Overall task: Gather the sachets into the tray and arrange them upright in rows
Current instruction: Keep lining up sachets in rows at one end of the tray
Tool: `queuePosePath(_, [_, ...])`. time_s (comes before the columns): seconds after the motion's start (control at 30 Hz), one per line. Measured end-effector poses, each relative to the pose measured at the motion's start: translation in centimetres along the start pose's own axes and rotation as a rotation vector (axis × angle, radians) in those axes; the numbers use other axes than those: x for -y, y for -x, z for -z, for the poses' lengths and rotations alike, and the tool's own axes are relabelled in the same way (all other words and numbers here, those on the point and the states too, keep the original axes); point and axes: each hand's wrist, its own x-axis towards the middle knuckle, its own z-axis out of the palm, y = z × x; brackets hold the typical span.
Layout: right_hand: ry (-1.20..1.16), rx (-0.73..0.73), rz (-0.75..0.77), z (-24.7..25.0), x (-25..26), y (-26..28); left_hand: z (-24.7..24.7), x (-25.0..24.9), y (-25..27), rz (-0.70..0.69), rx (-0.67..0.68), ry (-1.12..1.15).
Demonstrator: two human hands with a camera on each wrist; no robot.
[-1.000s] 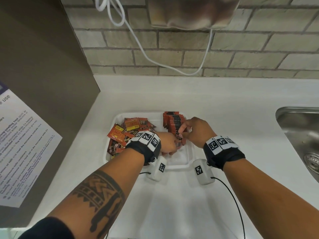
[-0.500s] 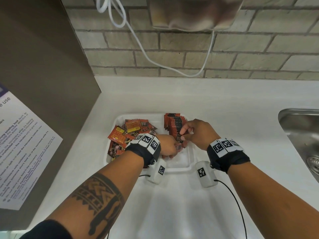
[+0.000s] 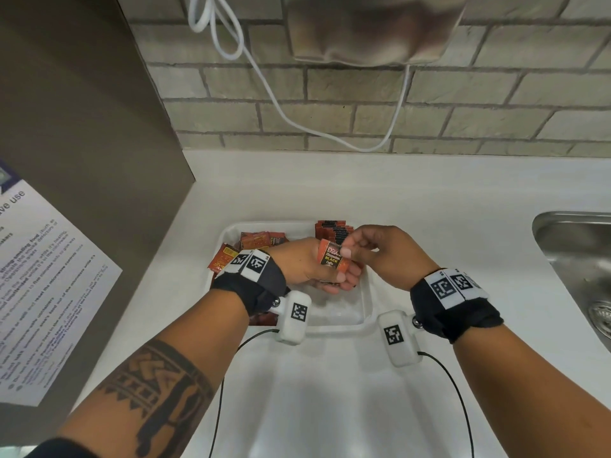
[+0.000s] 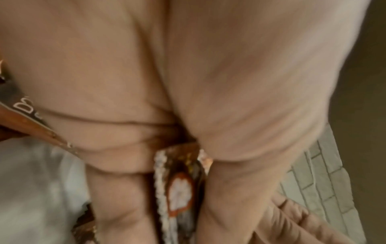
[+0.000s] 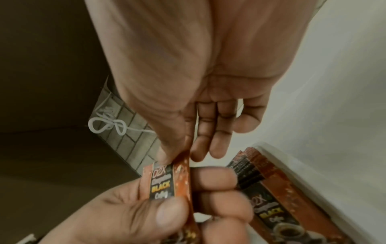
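Observation:
A white tray (image 3: 366, 312) sits on the counter. Loose orange sachets (image 3: 254, 241) lie heaped in its left half. A row of upright sachets (image 3: 332, 228) stands at its back right, also seen in the right wrist view as the row (image 5: 256, 173). Above the tray's middle, my left hand (image 3: 334, 276) grips a small bundle of sachets (image 3: 331, 259), label facing me. My right hand (image 3: 345, 251) pinches the top edge of one sachet (image 5: 183, 166) in that bundle between thumb and forefinger. In the left wrist view the bundle (image 4: 179, 189) shows edge-on between my fingers.
A steel sink (image 3: 575, 259) is set into the counter at the right. A brown cabinet side with a paper notice (image 3: 49, 292) walls off the left. A white cable (image 3: 281, 104) hangs on the brick wall behind. White counter (image 3: 330, 391) lies in front of the tray.
Both hands have come up and back from the upright row. The left hand has turned the bundle label-up, and the right hand now pinches its top edge.

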Motion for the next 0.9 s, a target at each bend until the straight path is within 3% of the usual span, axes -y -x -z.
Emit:
queuePosePath(0.17, [-0.060,-0.007,0.019,0.4,1.1,-0.1,-0.2,-0.2,0.4,-0.031,-0.038,0.056])
queuePosePath(0.57, [0.018,-0.051,0.036,1.1,2.2,0.1,-0.5,-1.0,1.3,-0.033,-0.294,-0.228])
queuePosePath(0.9, [0.102,-0.074,0.045,0.7,2.5,0.8,-0.8,-1.1,1.6,-0.015,-0.272,-0.420])
